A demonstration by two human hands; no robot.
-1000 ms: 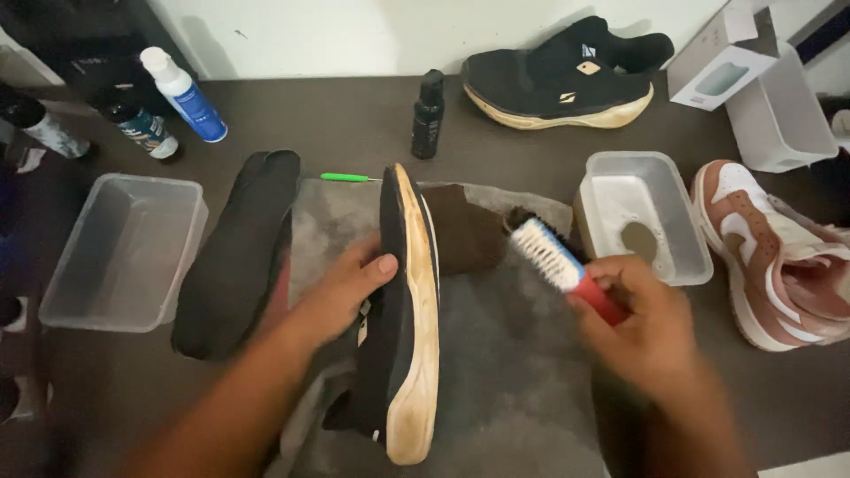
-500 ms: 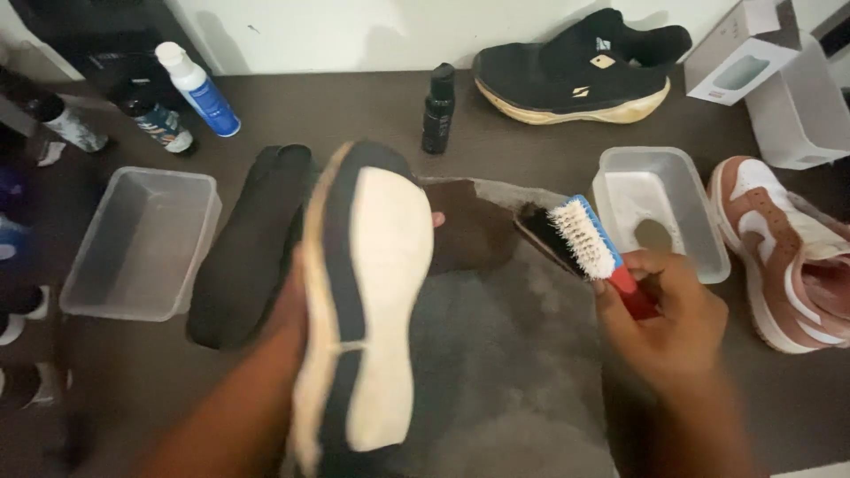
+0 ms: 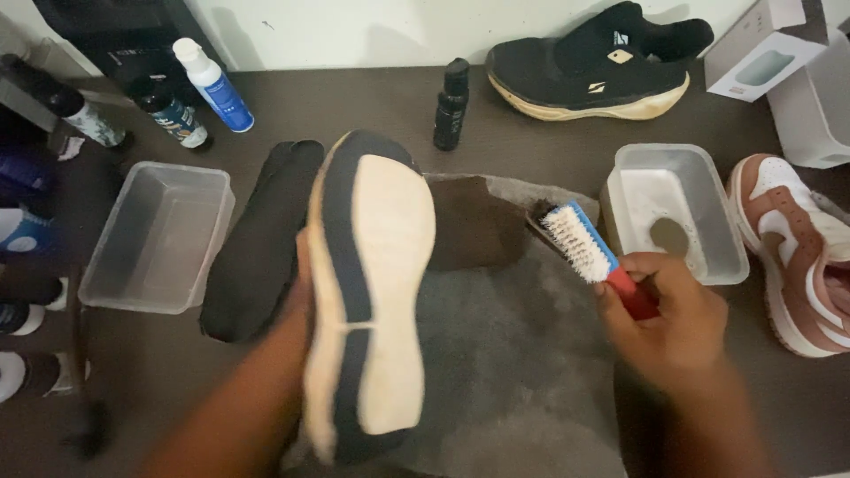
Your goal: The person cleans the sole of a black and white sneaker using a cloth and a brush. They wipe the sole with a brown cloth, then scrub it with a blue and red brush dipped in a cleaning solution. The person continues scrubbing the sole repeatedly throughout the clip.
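Head view: your left hand is clamped on the black sneaker with the cream rubber sole, sole turned up toward the camera, held over the grey towel. Your right hand grips the red handle of a blue-backed, white-bristled brush, bristles up, just right of the sneaker, not touching it. Black insoles lie left of it; a clear plastic tub holding water sits just beyond the brush.
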